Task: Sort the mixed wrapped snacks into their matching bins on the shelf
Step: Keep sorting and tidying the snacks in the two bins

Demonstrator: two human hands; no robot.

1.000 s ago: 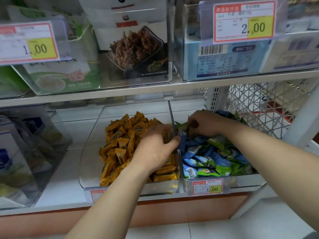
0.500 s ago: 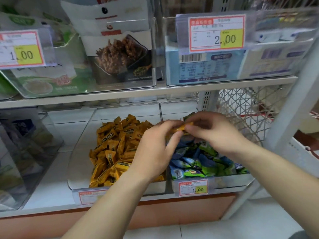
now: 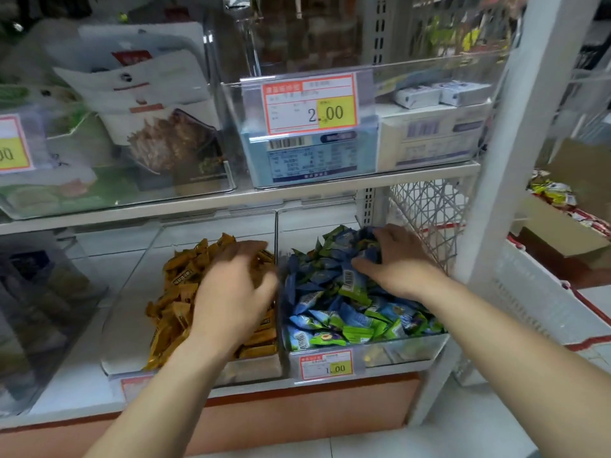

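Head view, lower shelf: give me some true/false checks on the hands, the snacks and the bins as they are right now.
1. The left hand is over the orange snacks. True.
2. The right hand reaches into the upper shelf. False: it rests on the blue-green snacks on the lower shelf.
3. The orange snacks lie in the right bin. False: they are in the left bin; the right bin holds the blue-green ones.
4. The tag on the right bin reads 1.00. True.
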